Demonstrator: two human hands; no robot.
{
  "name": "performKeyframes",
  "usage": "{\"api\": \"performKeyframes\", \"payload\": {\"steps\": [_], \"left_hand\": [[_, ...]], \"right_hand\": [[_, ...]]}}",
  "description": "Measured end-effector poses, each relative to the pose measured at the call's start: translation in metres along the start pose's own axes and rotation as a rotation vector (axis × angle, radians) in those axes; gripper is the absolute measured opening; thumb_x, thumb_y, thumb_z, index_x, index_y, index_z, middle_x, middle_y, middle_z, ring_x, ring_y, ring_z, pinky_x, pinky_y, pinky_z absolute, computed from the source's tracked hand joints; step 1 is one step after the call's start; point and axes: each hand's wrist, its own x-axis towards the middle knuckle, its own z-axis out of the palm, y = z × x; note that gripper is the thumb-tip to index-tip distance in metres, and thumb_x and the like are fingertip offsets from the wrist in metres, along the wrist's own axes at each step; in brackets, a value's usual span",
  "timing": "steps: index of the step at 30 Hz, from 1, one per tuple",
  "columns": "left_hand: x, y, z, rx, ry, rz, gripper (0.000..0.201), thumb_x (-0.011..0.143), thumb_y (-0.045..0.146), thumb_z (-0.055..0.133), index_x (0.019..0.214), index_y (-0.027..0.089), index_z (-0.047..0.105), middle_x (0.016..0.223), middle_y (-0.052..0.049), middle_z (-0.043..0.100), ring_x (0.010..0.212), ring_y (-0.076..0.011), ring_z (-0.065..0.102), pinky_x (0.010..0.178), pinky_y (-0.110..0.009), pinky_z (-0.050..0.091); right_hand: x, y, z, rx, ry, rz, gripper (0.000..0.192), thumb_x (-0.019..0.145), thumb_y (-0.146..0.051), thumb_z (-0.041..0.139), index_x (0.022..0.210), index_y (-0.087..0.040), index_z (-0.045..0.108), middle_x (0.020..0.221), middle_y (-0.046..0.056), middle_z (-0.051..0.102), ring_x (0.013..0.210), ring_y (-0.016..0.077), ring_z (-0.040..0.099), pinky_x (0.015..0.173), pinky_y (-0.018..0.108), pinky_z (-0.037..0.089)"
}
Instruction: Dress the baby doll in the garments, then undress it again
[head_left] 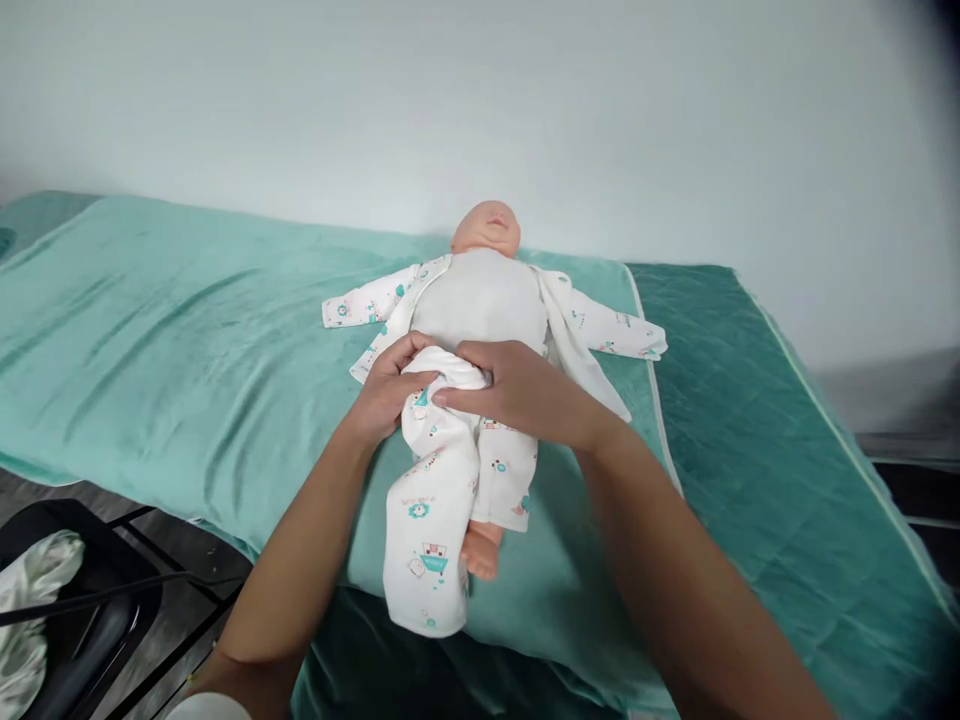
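Evidently both hands are pinching the same cloth: the left hand (390, 390) and the right hand (517, 385) grip the bunched waist of the printed trousers (427, 510), thumbs on the front, fingers curled over the upper edge. Neither hand is clearly nearer, since they hold opposite sides of that gathered waist. From there the trousers lie toward the wearer, their long axis roughly in line with the doll (480, 295), which is on its back on the teal blanket (172, 330), head farthest away. A bare foot (482, 555) shows at the hem of the trouser leg on the right; the left one reaches farther down, and whether it is filled I cannot tell. The open jacket (619, 330) spreads its sleeves to either side.
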Motion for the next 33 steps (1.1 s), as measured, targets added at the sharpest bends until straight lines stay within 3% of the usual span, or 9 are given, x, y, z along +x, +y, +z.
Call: {"api": "performKeyframes", "payload": {"steps": [3,7,10,12,16,20,25,28,33], "left_hand": [[-0.001,0.003,0.000,0.105,0.011,0.006,0.033,0.076,0.047,0.075,0.089,0.019,0.064,0.077,0.003,0.059,0.066,-0.0105,0.052,0.063,-0.022,0.041],[-0.004,0.012,0.000,0.328,-0.154,0.000,0.051,0.069,0.044,0.083,0.109,0.019,0.065,0.101,-0.003,0.065,0.091,-0.0174,0.058,0.079,-0.025,0.045],[-0.007,0.010,0.000,0.309,-0.200,-0.081,0.046,0.071,0.041,0.083,0.106,0.017,0.065,0.094,-0.003,0.064,0.084,-0.0158,0.058,0.073,-0.024,0.045],[-0.008,0.004,0.000,0.217,-0.114,-0.055,0.037,0.074,0.042,0.080,0.095,0.016,0.065,0.084,-0.001,0.061,0.074,-0.0123,0.055,0.066,-0.022,0.043],[-0.010,-0.007,0.001,0.020,0.093,0.023,0.038,0.072,0.046,0.081,0.084,0.017,0.061,0.071,0.004,0.056,0.059,-0.0074,0.048,0.057,-0.020,0.038],[-0.010,-0.008,0.003,-0.009,0.115,0.021,0.040,0.071,0.050,0.081,0.081,0.017,0.059,0.068,0.004,0.056,0.057,-0.0070,0.046,0.057,-0.020,0.039],[-0.009,0.002,0.006,0.193,0.071,0.055,0.035,0.080,0.050,0.072,0.083,0.017,0.062,0.073,0.003,0.056,0.066,-0.0084,0.048,0.064,-0.020,0.038],[-0.010,0.009,0.005,0.312,-0.006,0.060,0.040,0.072,0.049,0.080,0.087,0.017,0.063,0.080,0.002,0.057,0.073,-0.0108,0.049,0.067,-0.022,0.038],[-0.014,0.008,0.004,0.268,-0.061,-0.066,0.042,0.065,0.042,0.085,0.088,0.016,0.062,0.082,0.001,0.057,0.075,-0.0127,0.051,0.067,-0.024,0.039]], "right_hand": [[0.011,0.009,0.005,0.249,0.081,0.033,0.029,0.083,-0.042,0.064,0.072,-0.019,0.052,0.067,-0.004,0.048,0.063,0.0112,0.044,0.057,0.025,0.031],[0.013,0.028,0.021,0.563,0.331,0.089,0.025,0.080,-0.037,0.067,0.075,-0.020,0.050,0.068,-0.005,0.047,0.062,0.0104,0.043,0.056,0.023,0.034],[0.011,0.032,0.023,0.675,0.376,0.083,0.027,0.080,-0.040,0.067,0.077,-0.021,0.049,0.067,-0.005,0.047,0.061,0.0104,0.043,0.056,0.023,0.036],[0.009,0.029,0.020,0.628,0.318,0.057,0.027,0.081,-0.042,0.068,0.079,-0.021,0.052,0.070,-0.005,0.050,0.063,0.0110,0.045,0.059,0.023,0.038],[0.003,0.018,0.010,0.333,-0.009,-0.031,0.033,0.074,-0.042,0.077,0.095,-0.020,0.063,0.091,0.000,0.064,0.083,0.0166,0.057,0.074,0.027,0.044],[-0.001,0.014,0.009,0.240,-0.139,0.010,0.034,0.078,-0.042,0.074,0.104,-0.021,0.067,0.098,0.001,0.069,0.089,0.0203,0.061,0.077,0.030,0.046],[0.000,0.019,0.016,0.452,0.102,0.034,0.021,0.085,-0.040,0.066,0.092,-0.020,0.063,0.085,-0.001,0.063,0.079,0.0155,0.057,0.070,0.027,0.043],[0.002,0.023,0.020,0.500,0.246,0.065,0.024,0.082,-0.040,0.067,0.078,-0.020,0.055,0.072,-0.004,0.051,0.069,0.0124,0.049,0.063,0.024,0.039],[0.003,0.022,0.024,0.510,0.325,0.085,0.025,0.080,-0.038,0.068,0.076,-0.020,0.052,0.070,-0.005,0.048,0.068,0.0116,0.045,0.061,0.023,0.037]]}}
